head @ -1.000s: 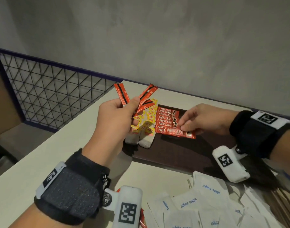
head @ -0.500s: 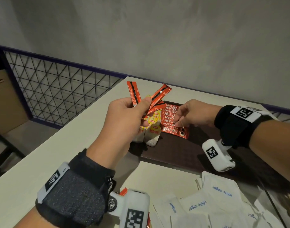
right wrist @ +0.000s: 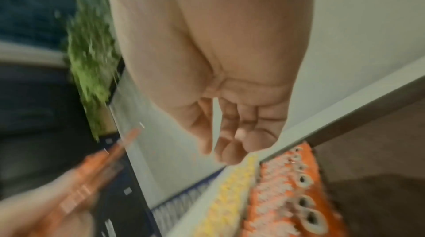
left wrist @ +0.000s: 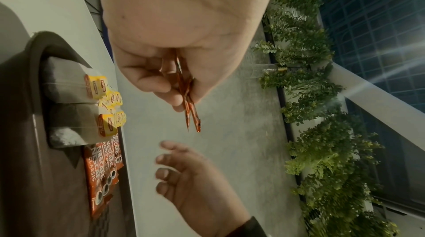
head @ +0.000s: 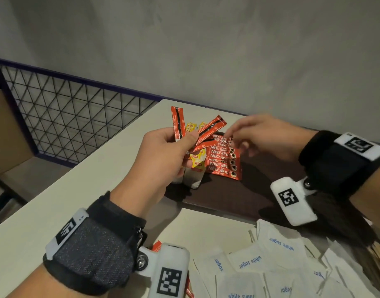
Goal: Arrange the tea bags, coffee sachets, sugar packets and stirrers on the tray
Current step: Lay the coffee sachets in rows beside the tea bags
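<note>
We are gripping fanned coffee sachets (head: pixel 197 134) in left hand (head: pixel 163 155) above tray (head: pixel 227 196). Right hand (head: pixel 262 136) hovering loose-fingered, holding nothing, over sachet row (head: pixel 224 161) lying beside tea bags (head: pixel 195 168).

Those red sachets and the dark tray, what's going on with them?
A person is laying out drink supplies on a dark tray. The left hand grips a few red coffee sachets, fanned out above the tray. The right hand, fingers relaxed and holding nothing, reaches toward them. On the tray lie a row of coffee sachets beside tea bags. White sugar packets wait on the table, off the tray.
</note>
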`<state>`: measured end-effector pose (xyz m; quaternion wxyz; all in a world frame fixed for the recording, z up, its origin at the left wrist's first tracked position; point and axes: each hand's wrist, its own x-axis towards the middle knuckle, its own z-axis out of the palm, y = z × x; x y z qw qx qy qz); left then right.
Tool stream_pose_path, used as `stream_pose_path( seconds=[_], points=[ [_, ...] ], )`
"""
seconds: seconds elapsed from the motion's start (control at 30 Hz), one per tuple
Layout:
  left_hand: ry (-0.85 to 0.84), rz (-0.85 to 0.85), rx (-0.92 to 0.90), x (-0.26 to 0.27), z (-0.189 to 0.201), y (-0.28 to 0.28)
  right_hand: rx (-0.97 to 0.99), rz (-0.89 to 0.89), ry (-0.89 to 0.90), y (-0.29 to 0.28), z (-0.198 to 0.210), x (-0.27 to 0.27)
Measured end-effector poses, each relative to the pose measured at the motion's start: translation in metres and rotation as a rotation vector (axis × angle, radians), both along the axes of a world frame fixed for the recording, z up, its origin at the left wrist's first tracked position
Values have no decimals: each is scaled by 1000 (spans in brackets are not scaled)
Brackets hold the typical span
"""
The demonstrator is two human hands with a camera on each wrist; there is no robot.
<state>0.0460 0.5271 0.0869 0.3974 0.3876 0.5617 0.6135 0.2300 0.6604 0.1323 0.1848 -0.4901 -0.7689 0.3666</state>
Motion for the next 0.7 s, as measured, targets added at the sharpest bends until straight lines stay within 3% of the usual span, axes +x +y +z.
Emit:
stream_pose_path(
  seconds=[0.07, 0.13, 0.3, 0.6, 0.7],
  points=[
    [-21, -35, -12, 0, 0, -1, -76, -103, 330, -19, 19, 2],
    [-36, -101, -14, 0, 0, -3, -100, -104, 470, -44, 32, 10],
    [-32, -269, -28, 10, 0, -9, 76, 1, 257, -91, 24, 26],
    [-198, -287, -3, 21, 1, -10, 149, -63, 356, -79, 21, 54],
    [-227, -303, 7, 23, 1, -11, 144, -6, 357, -79, 18, 55]
  ],
)
